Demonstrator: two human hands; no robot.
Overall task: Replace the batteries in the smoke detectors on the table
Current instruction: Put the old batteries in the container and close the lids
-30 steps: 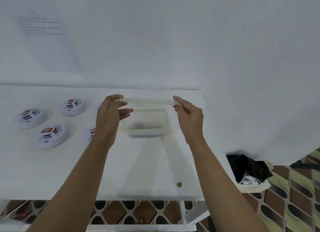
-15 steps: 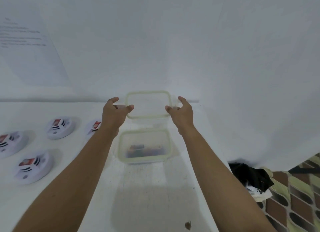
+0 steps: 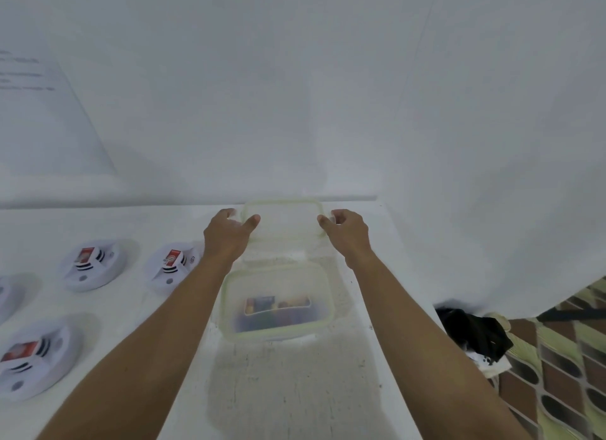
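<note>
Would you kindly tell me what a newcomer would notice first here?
The left hand and right hand grip the ends of a clear rectangular plastic lid with a pale green rim near the far edge of the white table. Just nearer sits the open clear plastic container with batteries inside, and round white smoke detectors lie to its left.

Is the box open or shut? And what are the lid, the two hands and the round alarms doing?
Box, open, with batteries inside.
Lid, off the box, held at both ends behind it.
Left hand, grips the lid's left end.
Right hand, grips the lid's right end.
Smoke detectors, lying on the table, untouched.
</note>
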